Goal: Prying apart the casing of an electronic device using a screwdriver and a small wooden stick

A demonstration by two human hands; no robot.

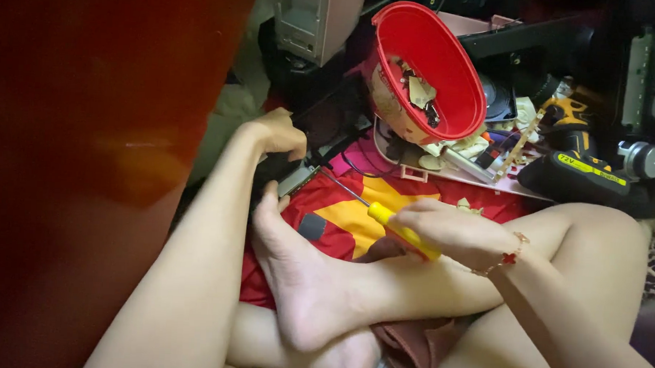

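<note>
right hand (453,228) closed around yellow-handled screwdriver (402,230), shaft angled up-left, tip at the small dark device (298,179). left hand (278,135) clamps the device's far end; a foot (288,262) braces it on red-yellow cloth (356,207). looks mid-job: casing not yet open. red bowl (430,64) of bits behind, cordless drill (582,164) right.

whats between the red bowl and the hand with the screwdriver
In the head view, red and yellow cloth and the screwdriver shaft lie between the red bowl and the right hand.
</note>
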